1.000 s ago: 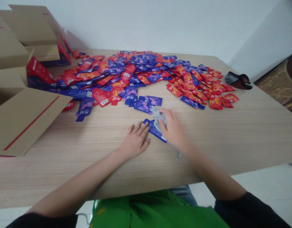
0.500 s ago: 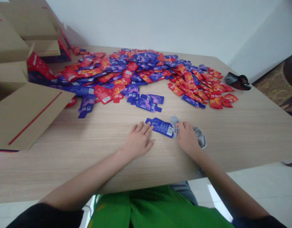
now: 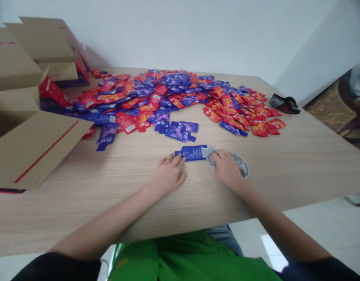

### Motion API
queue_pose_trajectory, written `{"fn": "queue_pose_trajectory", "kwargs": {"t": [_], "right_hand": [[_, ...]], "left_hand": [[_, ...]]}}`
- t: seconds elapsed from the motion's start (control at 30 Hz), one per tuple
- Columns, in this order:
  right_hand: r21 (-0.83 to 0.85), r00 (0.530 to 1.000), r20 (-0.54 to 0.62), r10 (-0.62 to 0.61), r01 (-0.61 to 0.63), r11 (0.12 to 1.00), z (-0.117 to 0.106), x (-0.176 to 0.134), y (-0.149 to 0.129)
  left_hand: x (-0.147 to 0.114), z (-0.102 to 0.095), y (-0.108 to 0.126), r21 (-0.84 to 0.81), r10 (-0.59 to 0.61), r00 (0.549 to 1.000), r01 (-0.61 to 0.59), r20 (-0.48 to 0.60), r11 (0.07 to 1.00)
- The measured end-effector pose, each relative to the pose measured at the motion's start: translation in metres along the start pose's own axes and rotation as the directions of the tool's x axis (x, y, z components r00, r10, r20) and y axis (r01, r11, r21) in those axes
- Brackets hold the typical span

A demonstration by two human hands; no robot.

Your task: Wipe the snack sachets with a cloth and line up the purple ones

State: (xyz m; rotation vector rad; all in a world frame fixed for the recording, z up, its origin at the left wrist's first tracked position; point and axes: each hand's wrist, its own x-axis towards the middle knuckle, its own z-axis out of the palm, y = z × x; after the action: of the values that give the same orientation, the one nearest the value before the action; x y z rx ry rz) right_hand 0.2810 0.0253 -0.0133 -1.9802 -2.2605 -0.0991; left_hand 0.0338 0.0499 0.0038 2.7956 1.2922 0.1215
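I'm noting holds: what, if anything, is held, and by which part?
The right-hand grip holds a gray cloth by its middle; the left-hand grip holds nothing, only touching a blue packet at its tabbed end.

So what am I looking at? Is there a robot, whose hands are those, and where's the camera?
There's no robot here! A person is working with two bare hands, and the camera sits on that person's head, looking forward and down.

The fingers of the left hand rest on one end of a flat, blue packet with pale printing. The right hand holds a crumpled grey cloth at the packet's other end.

On the pale, wood-patterned table lies a big heap of small, shiny red and blue-purple packets. On the left stand open brown cardboard boxes. I can't tell what the dark thing on the right is.
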Motion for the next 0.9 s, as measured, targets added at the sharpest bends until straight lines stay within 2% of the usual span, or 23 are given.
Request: {"fn": "queue_pose_trajectory", "kwargs": {"t": [0.07, 0.13, 0.27, 0.37, 0.4, 0.47, 0.5, 0.57, 0.63, 0.73, 0.77, 0.83, 0.9], "right_hand": [[0.029, 0.997, -0.042, 0.068, -0.066, 0.997, -0.005, 0.001, 0.025], [0.049, 0.990, -0.082, 0.118, -0.115, 0.992, -0.009, 0.006, 0.038], [0.023, 0.993, -0.060, 0.106, -0.105, 0.994, -0.017, 0.028, 0.038], [0.041, 0.986, -0.134, 0.095, -0.091, 0.995, -0.028, 0.050, 0.030], [0.071, 0.989, -0.128, 0.068, -0.060, 0.996, -0.031, 0.058, 0.027], [0.164, 0.999, -0.011, -0.051, 0.052, 0.985, -0.036, 0.073, 0.021], [0.221, 0.988, 0.080, -0.135, 0.114, 0.969, -0.037, 0.080, 0.018], [0.337, 0.932, 0.223, -0.286, 0.201, 0.920, -0.038, 0.093, 0.013], [0.407, 0.899, 0.246, -0.363, 0.245, 0.880, -0.039, 0.109, 0.009], [0.351, 0.934, 0.109, -0.341, 0.285, 0.892, -0.044, 0.150, 0.009], [0.302, 0.950, 0.035, -0.312, 0.287, 0.909, -0.046, 0.170, 0.010], [0.218, 0.958, -0.142, -0.249, 0.276, 0.936, -0.051, 0.222, 0.015], [0.177, 0.927, -0.324, -0.187, 0.254, 0.951, -0.053, 0.284, 0.022]], "left_hand": [[0.012, -0.009, -0.003, 0.005, 0.027, 0.999, -0.027, 0.030, 1.000], [0.030, -0.018, -0.008, -0.007, 0.023, 0.999, -0.023, 0.049, 1.000], [0.067, -0.020, -0.020, -0.150, -0.084, 0.995, 0.091, 0.052, 0.984], [0.084, -0.014, -0.030, -0.200, -0.078, 0.992, 0.096, 0.097, 0.975], [0.087, -0.012, -0.034, -0.196, -0.056, 0.993, 0.076, 0.106, 0.978], [0.090, -0.012, -0.040, -0.233, 0.027, 0.989, 0.007, 0.145, 0.973], [0.090, -0.014, -0.042, -0.277, 0.087, 0.983, -0.039, 0.163, 0.960], [0.090, -0.021, -0.048, -0.354, 0.185, 0.967, -0.113, 0.176, 0.928], [0.095, -0.031, -0.055, -0.333, 0.188, 0.965, -0.120, 0.182, 0.935], [0.118, -0.051, -0.074, -0.104, 0.058, 0.990, -0.044, 0.131, 0.994], [0.132, -0.058, -0.084, -0.026, 0.018, 0.997, -0.016, 0.070, 1.000], [0.170, -0.073, -0.110, 0.085, -0.024, 0.992, 0.035, -0.123, 0.996], [0.219, -0.087, -0.142, 0.131, -0.083, 0.950, 0.128, -0.301, 0.983]]}}
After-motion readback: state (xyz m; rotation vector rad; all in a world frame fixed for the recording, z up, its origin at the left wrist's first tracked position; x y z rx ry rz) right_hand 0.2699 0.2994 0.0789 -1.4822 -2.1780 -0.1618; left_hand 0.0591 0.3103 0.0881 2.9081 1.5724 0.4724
